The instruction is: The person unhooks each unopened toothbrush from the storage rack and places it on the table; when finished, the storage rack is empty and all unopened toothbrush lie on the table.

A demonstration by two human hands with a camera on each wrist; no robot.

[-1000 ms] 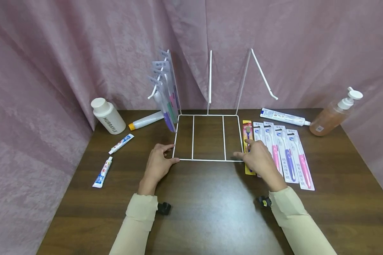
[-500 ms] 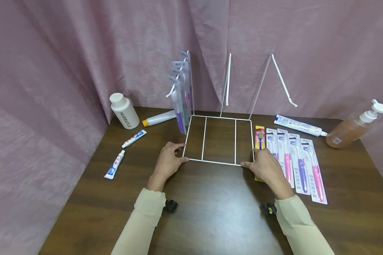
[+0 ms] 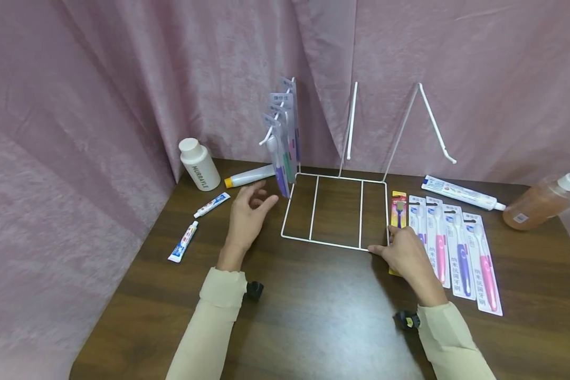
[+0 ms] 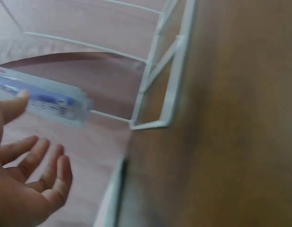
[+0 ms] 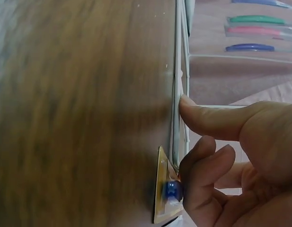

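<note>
A white wire display rack (image 3: pixel 320 243) stands on the table, its hooks rising at the back. Several packaged toothbrushes (image 3: pixel 284 153) hang from its left hook. My left hand (image 3: pixel 246 216) is off the rack, fingers loosely bent and holding nothing, just below the hanging packs; in the left wrist view the thumb (image 4: pixel 15 106) appears in front of a purple toothbrush pack (image 4: pixel 46 97). With thumb and curled fingers, my right hand (image 3: pixel 406 253) grips the rack's front right corner. Beneath it lies a yellow-and-red toothbrush pack (image 3: pixel 399 203), partly hidden by the hand.
Right of the rack lie several toothbrush packs (image 3: pixel 484 264), a toothpaste tube (image 3: pixel 462 193) and an amber pump bottle (image 3: pixel 539 206). On the left are a white bottle (image 3: pixel 200 166), a yellow-capped tube (image 3: pixel 249 176) and two small toothpaste tubes (image 3: pixel 211 205) (image 3: pixel 183 241). A pink curtain hangs behind.
My left hand has let go of the rack's front left corner and moved up and left toward the hanging packs. My right hand stays at its corner. The head view has shifted, moving the scene rightward.
</note>
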